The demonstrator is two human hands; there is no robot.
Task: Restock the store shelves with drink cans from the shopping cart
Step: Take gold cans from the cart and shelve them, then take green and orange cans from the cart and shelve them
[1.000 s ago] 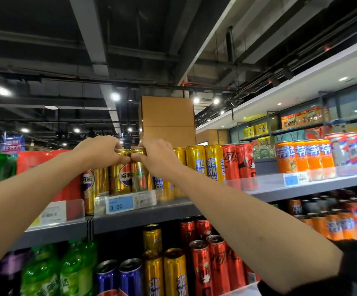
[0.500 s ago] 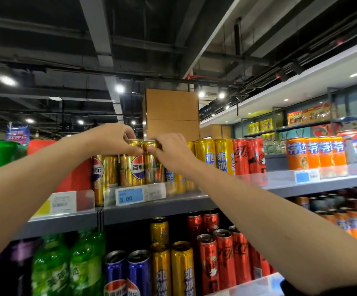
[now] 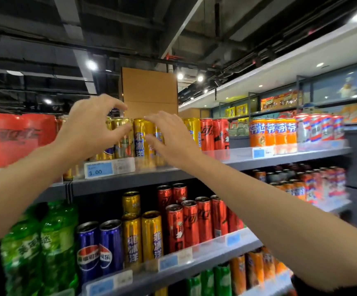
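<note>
2 gold cans are stood on the upper shelf. Left hand and right hand are seen spread, nothing held. Cans judged rigid, slick, dentable; best gripped round mid-body.

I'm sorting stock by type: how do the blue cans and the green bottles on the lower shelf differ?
The blue cans are metal, opaque, with a round red, white and blue logo; the green bottles are see-through plastic with white lettering. The cans are slim and straight-sided; the bottles are wider and bulge. The cans' tops show; the bottles' tops are hidden under the shelf above. Both stand upright, side by side, at the shelf front.
</note>
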